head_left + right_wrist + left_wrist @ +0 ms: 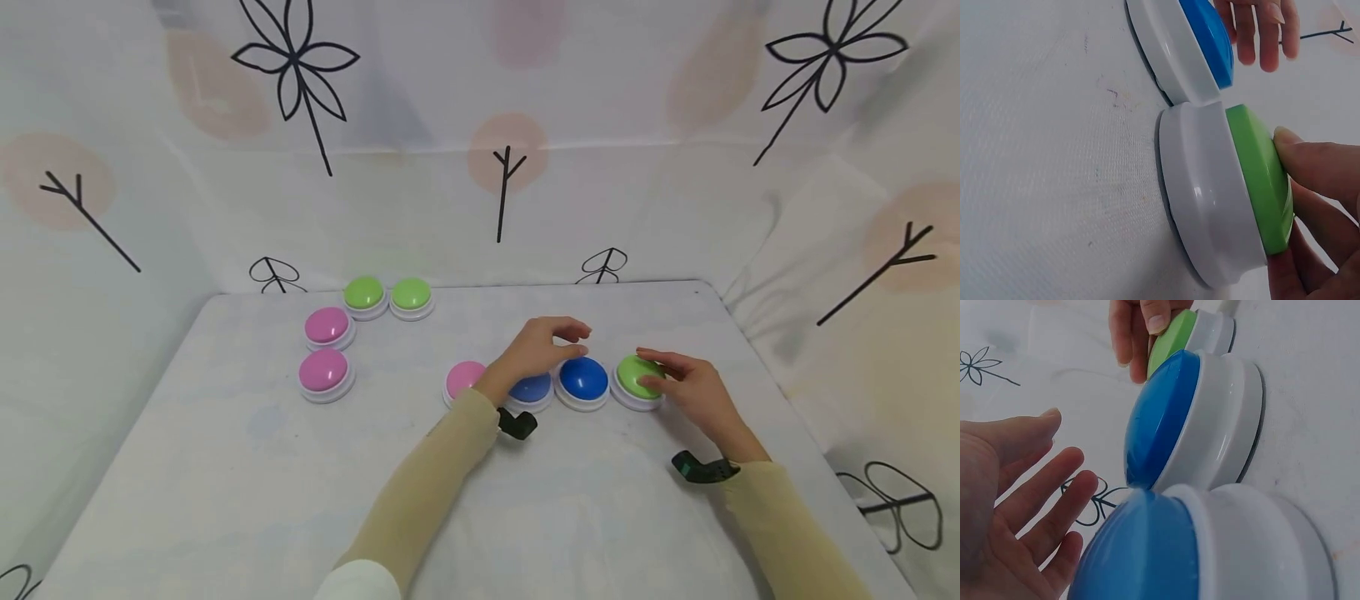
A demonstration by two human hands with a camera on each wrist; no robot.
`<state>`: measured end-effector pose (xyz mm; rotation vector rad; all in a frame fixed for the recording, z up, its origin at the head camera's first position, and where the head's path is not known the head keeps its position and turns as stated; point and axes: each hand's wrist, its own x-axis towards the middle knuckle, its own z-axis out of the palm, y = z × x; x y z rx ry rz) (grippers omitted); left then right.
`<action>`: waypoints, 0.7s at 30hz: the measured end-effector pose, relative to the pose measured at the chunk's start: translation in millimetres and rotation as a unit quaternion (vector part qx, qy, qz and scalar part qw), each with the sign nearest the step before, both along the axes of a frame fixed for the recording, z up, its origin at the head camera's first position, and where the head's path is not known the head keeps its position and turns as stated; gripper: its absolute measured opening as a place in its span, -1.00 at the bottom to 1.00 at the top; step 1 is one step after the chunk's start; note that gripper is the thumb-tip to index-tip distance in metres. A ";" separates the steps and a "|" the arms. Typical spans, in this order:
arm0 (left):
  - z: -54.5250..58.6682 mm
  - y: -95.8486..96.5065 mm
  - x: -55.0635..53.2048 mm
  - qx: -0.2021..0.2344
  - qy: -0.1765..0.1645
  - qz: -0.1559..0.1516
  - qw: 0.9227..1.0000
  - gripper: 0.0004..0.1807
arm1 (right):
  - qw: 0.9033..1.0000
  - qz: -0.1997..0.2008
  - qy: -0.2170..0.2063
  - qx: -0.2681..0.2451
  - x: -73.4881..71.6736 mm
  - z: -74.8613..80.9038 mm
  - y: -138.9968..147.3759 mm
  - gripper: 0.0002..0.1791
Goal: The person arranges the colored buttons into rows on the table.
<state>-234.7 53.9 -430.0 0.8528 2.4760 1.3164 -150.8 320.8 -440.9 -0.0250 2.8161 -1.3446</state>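
My right hand [699, 396] holds the dome of a green push button [634, 377] with a white base, thumb at one side and fingers at the other. That button stands on the table at the right end of a row, touching a blue push button [583, 379]. Above the row hovers my left hand [534, 346], fingers loosely bent and touching nothing, as the left wrist view also shows. Beneath its wrist sits a second blue push button [531, 388], partly covered. A pink push button [463, 377] ends the row on the left, partly behind the left forearm.
At the back left of the white table [225, 433] stand two green push buttons, a left one [363, 293] and a right one [411, 294]. Nearer are two pink push buttons, a far one [327, 325] and a near one [323, 370]. Patterned cloth [420, 200] hangs behind.
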 end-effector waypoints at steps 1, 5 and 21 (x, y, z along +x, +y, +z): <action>0.8 -3.2 -0.1 0.002 0.002 0.001 1.000 -0.59 | 1.000 -0.001 0.002 0.005 -0.8 -0.6 -0.3 -0.36; 3.6 -16.5 -1.3 0.016 0.013 0.005 1.000 -0.60 | 1.000 -0.001 0.004 0.006 -2.4 0.4 -1.5 -0.37; 17.7 -92.4 5.6 0.029 0.018 0.054 0.998 -0.63 | 1.000 0.020 0.014 -0.011 -8.6 13.6 -18.2 -0.46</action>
